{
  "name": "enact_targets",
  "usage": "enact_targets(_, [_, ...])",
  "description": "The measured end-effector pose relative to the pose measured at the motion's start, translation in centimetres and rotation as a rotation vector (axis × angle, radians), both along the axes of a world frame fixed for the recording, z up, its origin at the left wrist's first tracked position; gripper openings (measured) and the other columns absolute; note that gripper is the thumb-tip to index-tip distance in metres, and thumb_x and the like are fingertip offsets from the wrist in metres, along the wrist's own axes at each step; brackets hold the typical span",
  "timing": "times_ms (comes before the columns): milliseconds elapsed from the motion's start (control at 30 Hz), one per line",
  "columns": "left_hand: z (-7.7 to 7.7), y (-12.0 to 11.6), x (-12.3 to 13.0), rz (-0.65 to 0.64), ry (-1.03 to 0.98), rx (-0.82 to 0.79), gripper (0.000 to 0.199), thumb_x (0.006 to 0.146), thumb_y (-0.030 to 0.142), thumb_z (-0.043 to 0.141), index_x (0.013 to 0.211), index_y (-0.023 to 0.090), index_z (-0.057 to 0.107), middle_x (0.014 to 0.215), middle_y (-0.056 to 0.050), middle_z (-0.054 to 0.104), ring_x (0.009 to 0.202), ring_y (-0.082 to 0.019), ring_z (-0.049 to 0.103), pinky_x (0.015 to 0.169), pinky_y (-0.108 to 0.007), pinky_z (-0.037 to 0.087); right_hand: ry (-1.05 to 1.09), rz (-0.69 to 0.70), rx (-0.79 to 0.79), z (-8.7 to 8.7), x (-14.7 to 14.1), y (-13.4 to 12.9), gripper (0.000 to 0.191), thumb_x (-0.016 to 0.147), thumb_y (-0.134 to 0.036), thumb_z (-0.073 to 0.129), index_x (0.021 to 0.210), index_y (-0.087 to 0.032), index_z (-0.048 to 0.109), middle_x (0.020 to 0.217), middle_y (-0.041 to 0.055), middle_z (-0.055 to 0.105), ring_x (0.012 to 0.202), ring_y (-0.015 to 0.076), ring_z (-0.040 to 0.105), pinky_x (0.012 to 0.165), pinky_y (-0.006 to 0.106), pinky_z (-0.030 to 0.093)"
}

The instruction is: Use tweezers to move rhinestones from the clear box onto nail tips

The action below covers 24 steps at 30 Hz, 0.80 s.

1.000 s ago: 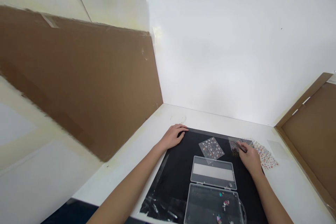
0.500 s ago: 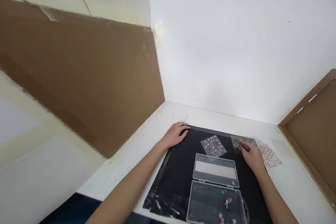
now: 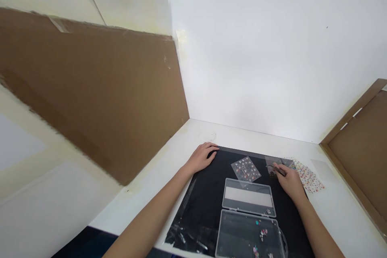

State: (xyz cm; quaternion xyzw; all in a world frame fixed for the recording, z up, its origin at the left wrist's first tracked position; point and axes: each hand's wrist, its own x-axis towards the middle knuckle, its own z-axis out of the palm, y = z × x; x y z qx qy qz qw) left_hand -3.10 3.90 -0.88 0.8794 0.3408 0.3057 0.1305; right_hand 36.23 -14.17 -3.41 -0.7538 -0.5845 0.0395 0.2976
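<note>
My right hand (image 3: 288,178) pinches a pair of dark tweezers (image 3: 280,171), their tips pointing left over a clear sticker sheet (image 3: 268,161) at the back right of the black mat (image 3: 208,193). The hand hides part of that sheet. At the mat's far left corner my left hand (image 3: 203,157) lies with fingers spread, holding nothing. Between the hands is another clear sheet (image 3: 246,168) of small light stickers. In front of it a clear plastic case (image 3: 220,234) lies open, with small colourful pieces (image 3: 263,233) in its near half.
A sheet with red and orange marks (image 3: 311,179) lies right of the mat, beside a blank translucent sheet (image 3: 324,169). Brown cardboard panels stand at left (image 3: 105,96) and right (image 3: 359,149). A white wall (image 3: 250,56) closes off the back of the white table (image 3: 151,197).
My right hand has shifted slightly left, and the tweezers' tips now show over the clear sheet. My left hand stays in place. The camera view has tilted a little.
</note>
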Motion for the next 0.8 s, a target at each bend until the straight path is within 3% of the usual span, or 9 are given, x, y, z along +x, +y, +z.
enact_targets(200, [0.4,-0.1,0.2,0.116,-0.034,0.002,0.031,0.102,0.028,0.048,0.117,0.027,0.075,0.126,-0.007,0.074,0.123,-0.027,0.068,0.109,-0.046,0.055,0.02,0.061,0.001,-0.2,0.5,0.0,0.034,0.102,-0.045,0.065,0.126,-0.021,0.067,0.128,0.0076,0.068,0.105,0.0208,0.069,0.09,0.041,0.061])
enact_targets(333, [0.3,0.6,-0.2,0.382,-0.073,-0.034,0.042,0.099,0.028,0.048,0.137,0.022,0.064,0.143,-0.015,0.064,0.135,-0.035,0.059,0.116,-0.054,0.048,0.033,0.092,-0.023,-0.2,1.2,0.0,0.036,0.101,-0.047,0.066,0.124,-0.019,0.068,0.125,0.006,0.068,0.105,0.0225,0.069,0.089,0.041,0.061])
enact_targets(467, [-0.1,0.9,-0.2,0.616,-0.059,-0.119,0.067,0.096,0.038,0.053,0.156,0.009,0.041,0.159,-0.028,0.045,0.148,-0.046,0.044,0.117,-0.064,0.041,0.042,0.108,-0.05,-0.1,1.5,-0.1,0.035,0.102,-0.047,0.066,0.121,-0.018,0.068,0.119,0.005,0.07,0.099,0.0206,0.069,0.085,0.038,0.061])
enact_targets(633, [-0.2,0.8,0.4,0.653,0.011,-0.193,0.075,0.096,0.049,0.053,0.161,0.017,0.037,0.168,-0.024,0.04,0.154,-0.043,0.038,0.123,-0.058,0.032,0.052,0.107,-0.07,-0.2,1.3,-0.2,0.034,0.102,-0.048,0.065,0.118,-0.018,0.068,0.115,0.0045,0.07,0.095,0.0192,0.07,0.082,0.037,0.061])
enact_targets(800, [0.6,1.7,0.8,0.732,0.012,-0.273,0.095,0.091,0.068,0.053,0.16,0.006,0.034,0.159,-0.029,0.05,0.153,-0.045,0.04,0.123,-0.057,0.031,0.059,0.113,-0.079,-0.2,1.2,-0.2,0.035,0.102,-0.047,0.066,0.119,-0.018,0.068,0.116,0.0048,0.07,0.096,0.0194,0.07,0.083,0.037,0.061])
